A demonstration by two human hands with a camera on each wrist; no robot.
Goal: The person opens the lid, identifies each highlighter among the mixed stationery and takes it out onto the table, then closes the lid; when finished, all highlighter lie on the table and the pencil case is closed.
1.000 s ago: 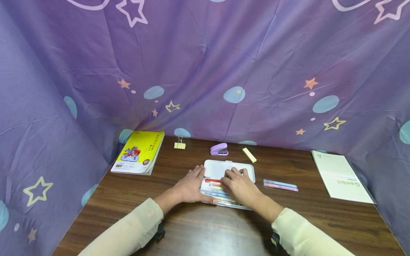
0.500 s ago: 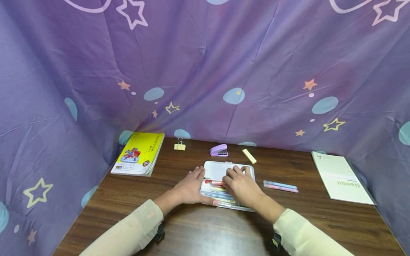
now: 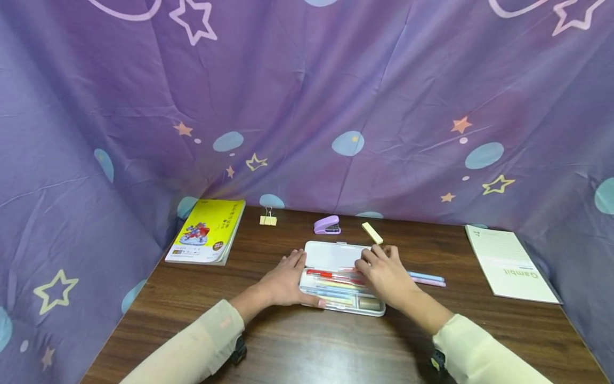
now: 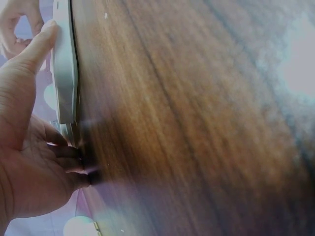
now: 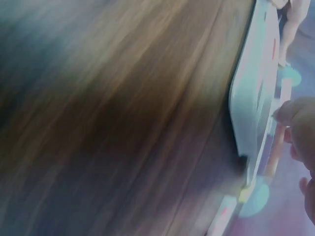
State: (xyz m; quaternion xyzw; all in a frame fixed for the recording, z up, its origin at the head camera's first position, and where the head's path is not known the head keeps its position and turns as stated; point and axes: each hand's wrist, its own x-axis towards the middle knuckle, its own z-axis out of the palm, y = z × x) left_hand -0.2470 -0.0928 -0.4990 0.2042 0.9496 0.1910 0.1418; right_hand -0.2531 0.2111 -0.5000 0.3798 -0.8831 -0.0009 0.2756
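A white pencil case (image 3: 328, 255) lies on the table with its lid folded back, several coloured pens (image 3: 331, 285) in its tray. My left hand (image 3: 286, 280) rests against the case's left end. Its thumb presses the front rim, and its straight fingers reach the lid's left side. My right hand (image 3: 386, 272) is over the case's right end, thumb and fingertips bunched. A reddish pen (image 5: 275, 155) shows at those fingertips in the right wrist view, mostly covered by the hand in the head view. A red pen (image 3: 318, 273) lies along the back of the tray.
Blue and pink pens (image 3: 429, 278) lie right of the case. Behind it are a purple stapler (image 3: 327, 225), a pale yellow block (image 3: 372, 233) and a binder clip (image 3: 268, 217). A yellow book (image 3: 206, 232) is at left, a notepad (image 3: 513, 264) at right.
My right hand has moved right along the case, uncovering the red pen and the tray's right front compartment. It now partly overlaps the pens beside the case. My left hand stays put.
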